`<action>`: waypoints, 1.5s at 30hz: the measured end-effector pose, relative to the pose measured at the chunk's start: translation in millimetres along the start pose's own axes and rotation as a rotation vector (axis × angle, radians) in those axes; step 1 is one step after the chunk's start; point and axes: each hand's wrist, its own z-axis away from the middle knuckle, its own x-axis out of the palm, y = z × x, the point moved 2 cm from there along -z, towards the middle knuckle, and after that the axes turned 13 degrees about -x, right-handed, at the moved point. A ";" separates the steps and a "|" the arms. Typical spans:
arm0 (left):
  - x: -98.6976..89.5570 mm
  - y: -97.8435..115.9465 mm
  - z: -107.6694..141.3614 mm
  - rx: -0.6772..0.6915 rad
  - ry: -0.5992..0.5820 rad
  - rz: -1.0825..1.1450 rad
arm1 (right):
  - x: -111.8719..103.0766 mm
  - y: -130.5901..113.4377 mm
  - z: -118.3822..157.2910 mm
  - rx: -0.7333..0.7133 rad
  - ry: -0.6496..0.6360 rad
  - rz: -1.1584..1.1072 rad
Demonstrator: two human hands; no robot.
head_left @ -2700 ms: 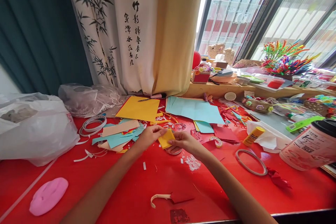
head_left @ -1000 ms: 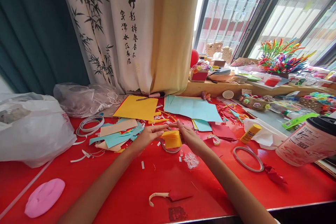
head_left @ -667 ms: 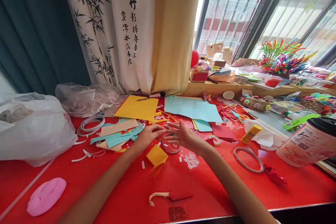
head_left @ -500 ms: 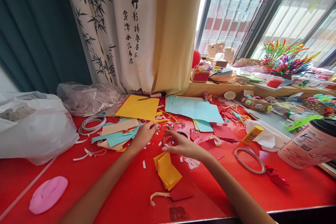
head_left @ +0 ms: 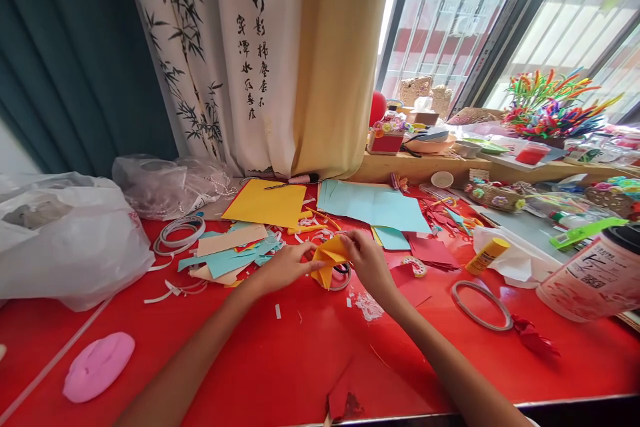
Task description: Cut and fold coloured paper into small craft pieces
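A folded piece of yellow paper (head_left: 331, 255) is held up between both hands above the red table (head_left: 240, 353). My left hand (head_left: 287, 268) pinches its left edge between thumb and fingers. At the upper right corner, the fingers of my right hand (head_left: 367, 260) are closed on the same paper. Just behind and below it lies a roll of tape (head_left: 342, 276), partly covered. White scraps (head_left: 369, 305) are scattered by my right wrist. Near the table's front edge rests a small red paper piece (head_left: 341, 400).
Cut paper strips (head_left: 230, 259) and tape rolls (head_left: 179, 235) lie left of the hands. Yellow (head_left: 265, 202) and light blue sheets (head_left: 375, 204) lie behind. To the right are a glue stick (head_left: 487, 256), a ring-shaped roll (head_left: 481, 305) and a large cup (head_left: 595, 273). Pink clay (head_left: 99, 365) sits front left.
The yellow folded paper has been lifted from the table and is now in both hands. The red paper piece near the front edge has shifted closer to that edge.
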 end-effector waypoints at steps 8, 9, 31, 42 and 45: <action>-7.1 -1.1 -1.9 -0.048 0.219 0.210 | -5.7 10.2 -5.5 0.273 0.120 -0.524; -9.2 -0.9 -1.3 -0.062 0.266 0.226 | -6.1 10.0 -6.9 0.255 0.090 -0.512; -9.3 -16.2 -12.0 -0.152 0.033 0.976 | 0.5 3.6 -0.1 0.182 -0.006 -0.470; -16.2 -11.3 -9.6 -0.114 0.351 0.793 | -6.5 18.4 -9.1 0.243 -0.133 -0.426; -19.9 -0.6 3.3 -0.027 0.640 0.520 | -6.6 14.5 -8.3 0.267 -0.060 -0.256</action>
